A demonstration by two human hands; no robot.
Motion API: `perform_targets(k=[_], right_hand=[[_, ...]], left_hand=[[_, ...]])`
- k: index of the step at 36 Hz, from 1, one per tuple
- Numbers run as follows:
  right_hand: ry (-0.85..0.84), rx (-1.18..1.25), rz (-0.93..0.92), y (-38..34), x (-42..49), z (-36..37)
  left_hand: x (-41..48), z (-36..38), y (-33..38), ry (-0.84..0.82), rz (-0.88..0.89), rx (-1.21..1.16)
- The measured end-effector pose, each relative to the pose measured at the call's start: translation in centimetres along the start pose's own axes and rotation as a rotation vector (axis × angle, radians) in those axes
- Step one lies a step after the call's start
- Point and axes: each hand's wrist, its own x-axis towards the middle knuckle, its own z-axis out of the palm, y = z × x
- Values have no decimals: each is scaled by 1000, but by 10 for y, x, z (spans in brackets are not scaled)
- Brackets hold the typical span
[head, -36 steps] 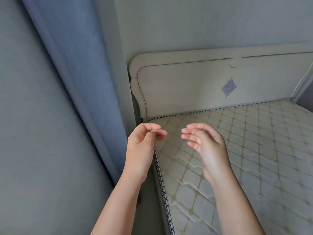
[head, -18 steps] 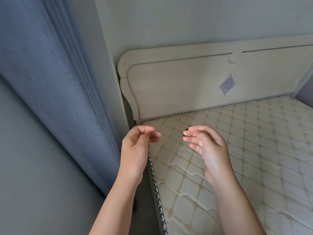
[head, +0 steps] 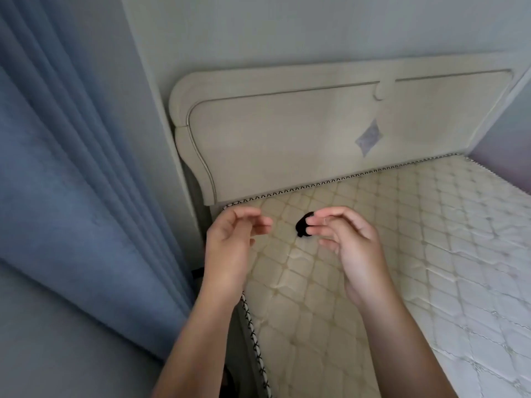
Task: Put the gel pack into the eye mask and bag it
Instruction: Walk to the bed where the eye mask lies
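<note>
left hand [head: 232,245]: fingers loosely curled, holding nothing, above the cream quilted mattress [head: 431,254] at its headboard-end left corner
right hand [head: 353,248]: fingertips at a small black lump [head: 301,227], can't tell if it's pinched
small black lump: between the hands, right one way nearer
gel pack, eye mask, bag: nowhere in view tbh

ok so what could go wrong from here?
1. A small black thing sits at the right hand's fingertips. Whether it is pinched or lying on the mattress is unclear. If it is only lightly pinched, it could drop.
2. The left hand hovers over the mattress edge. Anything dropped there might slip into the dark gap beside the curtain.
3. None of the task's own things is in view, so the work may stall.
</note>
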Motion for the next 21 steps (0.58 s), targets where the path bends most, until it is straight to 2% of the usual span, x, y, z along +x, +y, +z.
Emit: perform_targets(k=[21], right_hand=[[26, -15, -61, -21, 168, 132]], left_hand=[[221, -30, 32, -87, 74, -23]])
